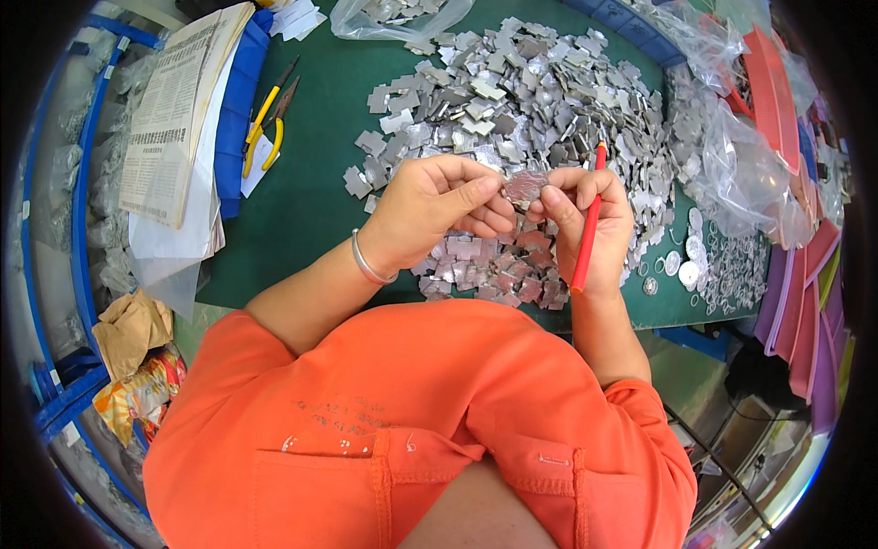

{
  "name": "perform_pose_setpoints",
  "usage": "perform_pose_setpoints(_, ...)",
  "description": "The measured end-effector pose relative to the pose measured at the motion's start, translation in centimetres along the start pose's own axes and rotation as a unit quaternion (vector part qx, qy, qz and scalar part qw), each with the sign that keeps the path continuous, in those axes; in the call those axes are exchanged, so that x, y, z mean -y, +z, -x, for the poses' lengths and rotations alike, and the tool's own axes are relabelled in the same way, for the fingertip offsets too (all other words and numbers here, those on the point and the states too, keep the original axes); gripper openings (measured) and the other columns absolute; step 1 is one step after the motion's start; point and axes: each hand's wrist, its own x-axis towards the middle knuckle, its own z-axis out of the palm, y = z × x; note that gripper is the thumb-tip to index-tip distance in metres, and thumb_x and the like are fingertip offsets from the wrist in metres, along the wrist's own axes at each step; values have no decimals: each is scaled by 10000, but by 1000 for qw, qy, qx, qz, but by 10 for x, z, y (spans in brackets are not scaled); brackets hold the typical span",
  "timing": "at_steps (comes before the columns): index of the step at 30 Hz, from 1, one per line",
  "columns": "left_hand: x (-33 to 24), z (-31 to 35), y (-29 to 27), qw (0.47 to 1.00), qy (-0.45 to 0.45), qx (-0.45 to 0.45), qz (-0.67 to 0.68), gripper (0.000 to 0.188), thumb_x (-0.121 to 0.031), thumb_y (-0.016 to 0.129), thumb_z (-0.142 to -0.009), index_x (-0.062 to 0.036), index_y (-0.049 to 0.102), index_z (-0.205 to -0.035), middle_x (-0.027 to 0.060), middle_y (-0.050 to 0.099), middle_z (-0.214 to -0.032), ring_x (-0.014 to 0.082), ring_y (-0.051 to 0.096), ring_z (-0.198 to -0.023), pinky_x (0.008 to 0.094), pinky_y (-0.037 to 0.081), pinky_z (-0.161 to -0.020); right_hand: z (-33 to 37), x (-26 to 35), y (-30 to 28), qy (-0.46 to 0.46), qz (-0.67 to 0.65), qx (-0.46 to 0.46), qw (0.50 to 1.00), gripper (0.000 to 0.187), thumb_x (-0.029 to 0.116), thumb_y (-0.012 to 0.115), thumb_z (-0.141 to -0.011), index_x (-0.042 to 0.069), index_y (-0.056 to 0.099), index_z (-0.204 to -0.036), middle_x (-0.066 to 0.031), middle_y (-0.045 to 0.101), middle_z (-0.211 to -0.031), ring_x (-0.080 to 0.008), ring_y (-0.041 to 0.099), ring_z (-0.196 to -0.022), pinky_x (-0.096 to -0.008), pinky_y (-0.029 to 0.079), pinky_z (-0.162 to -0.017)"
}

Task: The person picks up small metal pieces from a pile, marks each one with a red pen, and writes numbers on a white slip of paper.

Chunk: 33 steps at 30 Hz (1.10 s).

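Between my two hands, above the table, is a small silvery metal piece (pixel 525 188) with a shiny, wrinkled surface. My left hand (pixel 448 197) pinches its left edge with thumb and fingers; a bangle circles that wrist. On the other edge, the thumb and forefinger of my right hand (pixel 585 206) grip the piece. A red pencil (pixel 590 220) is also tucked in my right hand, slanting with one end up beside the fingers. Behind my hands spreads a big heap of flat grey metal pieces (pixel 521 91). A smaller cluster of shiny pieces (pixel 498 270) lies nearer, partly under my hands.
Yellow-handled pliers (pixel 265 128) lie at the left beside a blue bin (pixel 240 119) with newspaper (pixel 178 114) on it. Metal rings and discs (pixel 722 270) are scattered at the right on the green table (pixel 306 119). Clear plastic bags (pixel 736 169) and a red tray (pixel 771 96) stand far right.
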Motion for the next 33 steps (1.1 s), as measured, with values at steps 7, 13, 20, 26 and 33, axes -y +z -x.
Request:
perform_pose_setpoints(7,1,-2,-1,1000,19,10,20,171,-92,553,-896,38,578,-1004,143,651,-873,198,664,-764,292,562,-672,4,-6,0,-190,151,23,970,278,-93,646,-765,50,413,-721,-151,619,-864,-158,613,-723,-256,504,-626)
perform_pose_setpoints(13,3,-3,-5,998,23,22,61,163,-39,567,-871,48,571,-1009,149,642,-903,205,659,-783,302,566,-693,4,-5,-2,-307,267,42,913,297,-96,686,-719,45,425,-705,-189,639,-877,-197,629,-722,-259,495,-589)
perform_pose_setpoints(20,5,-3,-6,997,41,14,63,189,32,599,-820,49,553,-1003,144,630,-916,204,654,-791,303,564,-700,6,-3,1,-264,246,38,932,265,-95,630,-769,42,405,-742,-191,623,-915,-161,619,-711,-258,514,-591)
perform_pose_setpoints(26,8,-2,-1,989,139,-29,-38,186,37,625,-804,55,569,-981,105,635,-902,143,638,-809,262,537,-687,13,-3,9,-37,35,-18,999,165,-13,504,-893,50,355,-862,-131,574,-844,-119,588,-624,-221,490,-517)
perform_pose_setpoints(33,9,0,3,985,144,-53,-75,191,68,637,-782,56,599,-969,107,631,-919,139,620,-819,259,528,-726,13,-1,6,24,-13,20,999,152,15,488,-910,62,347,-879,-93,556,-776,-122,583,-576,-212,461,-475)
